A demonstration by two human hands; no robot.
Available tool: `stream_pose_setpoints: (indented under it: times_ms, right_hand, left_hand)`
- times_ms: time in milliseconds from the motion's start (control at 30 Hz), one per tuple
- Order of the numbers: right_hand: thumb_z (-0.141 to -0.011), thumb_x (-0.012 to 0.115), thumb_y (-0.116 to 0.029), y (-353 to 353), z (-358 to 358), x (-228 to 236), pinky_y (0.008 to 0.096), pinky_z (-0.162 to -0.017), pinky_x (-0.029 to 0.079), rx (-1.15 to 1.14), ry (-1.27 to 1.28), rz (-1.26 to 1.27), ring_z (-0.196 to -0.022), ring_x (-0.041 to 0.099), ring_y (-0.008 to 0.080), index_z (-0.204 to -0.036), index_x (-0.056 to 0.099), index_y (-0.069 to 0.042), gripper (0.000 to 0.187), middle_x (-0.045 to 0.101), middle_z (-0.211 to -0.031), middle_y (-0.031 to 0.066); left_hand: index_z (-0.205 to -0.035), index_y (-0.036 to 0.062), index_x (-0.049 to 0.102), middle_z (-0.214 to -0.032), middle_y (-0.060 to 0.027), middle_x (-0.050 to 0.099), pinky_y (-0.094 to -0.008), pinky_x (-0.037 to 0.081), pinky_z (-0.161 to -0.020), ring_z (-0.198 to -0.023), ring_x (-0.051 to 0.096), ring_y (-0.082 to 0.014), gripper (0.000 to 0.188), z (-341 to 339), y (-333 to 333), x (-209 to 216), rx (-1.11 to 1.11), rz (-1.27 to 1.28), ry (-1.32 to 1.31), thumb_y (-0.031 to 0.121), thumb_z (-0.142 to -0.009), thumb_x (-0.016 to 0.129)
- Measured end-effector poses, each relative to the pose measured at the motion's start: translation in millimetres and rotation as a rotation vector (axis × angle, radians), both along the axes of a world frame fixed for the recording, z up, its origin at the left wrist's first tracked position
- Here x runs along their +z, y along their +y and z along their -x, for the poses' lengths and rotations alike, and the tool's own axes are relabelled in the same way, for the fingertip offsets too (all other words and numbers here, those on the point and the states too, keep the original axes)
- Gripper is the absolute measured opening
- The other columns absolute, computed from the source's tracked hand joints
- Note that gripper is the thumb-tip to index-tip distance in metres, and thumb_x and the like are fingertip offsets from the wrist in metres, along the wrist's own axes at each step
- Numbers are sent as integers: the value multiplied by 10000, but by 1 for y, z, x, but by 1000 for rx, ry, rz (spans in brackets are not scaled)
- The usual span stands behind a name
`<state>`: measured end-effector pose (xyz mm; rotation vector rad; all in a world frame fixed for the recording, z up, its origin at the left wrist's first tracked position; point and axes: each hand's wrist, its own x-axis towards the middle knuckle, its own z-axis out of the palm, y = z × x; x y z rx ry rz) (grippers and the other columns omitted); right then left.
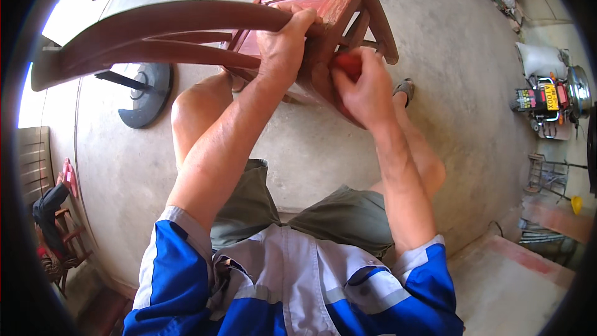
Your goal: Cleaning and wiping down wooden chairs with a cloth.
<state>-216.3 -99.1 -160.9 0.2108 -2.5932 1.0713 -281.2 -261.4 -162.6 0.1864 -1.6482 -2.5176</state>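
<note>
A reddish-brown wooden chair (186,15) lies tilted in front of me, its curved back bars reaching left and its legs pointing up and right. My left hand (283,43) is wrapped round the chair's frame where the back bars meet the seat. Beside it, my right hand (368,84) pinches a small red piece (348,64) against the side of the frame. Whether that piece is cloth or sandpaper cannot be made out, as the fingers partly cover it. Bare wood-toned patches show on the frame above my right hand.
On the concrete floor left of the chair stands a dark round base (152,102) with a post. A seated person's leg (51,208) shows at far left. A motorbike (550,96), a white sack (540,60) and a low ledge (497,286) line the right side.
</note>
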Motion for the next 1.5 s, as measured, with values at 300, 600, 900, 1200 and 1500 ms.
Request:
stream_pose_setpoints:
  times_ms: [300, 600, 900, 1200, 1500]
  right_hand:
    - [-751, 823, -168, 18, 31, -3, 450, -891, 522, 154, -91, -151, -1066, 584, 380, -1162, 543, 37, 538, 576, -1129, 242]
    - [-750, 793, -207, 11, 61, 4, 488, -900, 540, -112, -281, -293, -1060, 582, 486, -1105, 462, 108, 578, 518, -1154, 367]
    - [-831, 754, -280, 29, 58, -17, 403, -776, 578, -140, -631, 253, -950, 705, 305, -1214, 557, 102, 576, 698, -1094, 226]
    - [-953, 613, -148, 41, 24, -11, 350, -737, 586, 26, -910, 1152, -886, 698, 207, -1191, 621, 41, 304, 697, -1037, 126]
    - [-906, 719, -217, 71, 42, -21, 410, -807, 552, -528, -217, 406, -950, 684, 273, -1081, 632, 8, 299, 693, -1068, 148]
  left_hand:
    - [-825, 40, 607, -894, -117, 701, -348, 527, -893, -871, 680, -207, 137, 2, -8, 3, -88, -34, 29, 142, -885, 677]
    - [-827, 76, 593, -838, -24, 669, -262, 511, -711, -774, 617, -99, 163, -3, 18, 1, -77, -79, 47, 102, -835, 754]
    - [-802, 65, 599, -812, -53, 676, -304, 517, -784, -790, 654, -148, 149, -6, 21, 2, -22, -130, 69, 100, -843, 738]
    - [-840, 42, 596, -885, -144, 716, -361, 535, -861, -825, 699, -215, 177, -4, -5, 11, -138, 2, 17, 180, -894, 693]
    - [-834, 35, 582, -885, -141, 704, -367, 553, -851, -823, 696, -215, 172, -4, -11, 8, -222, -60, 59, 156, -904, 684]
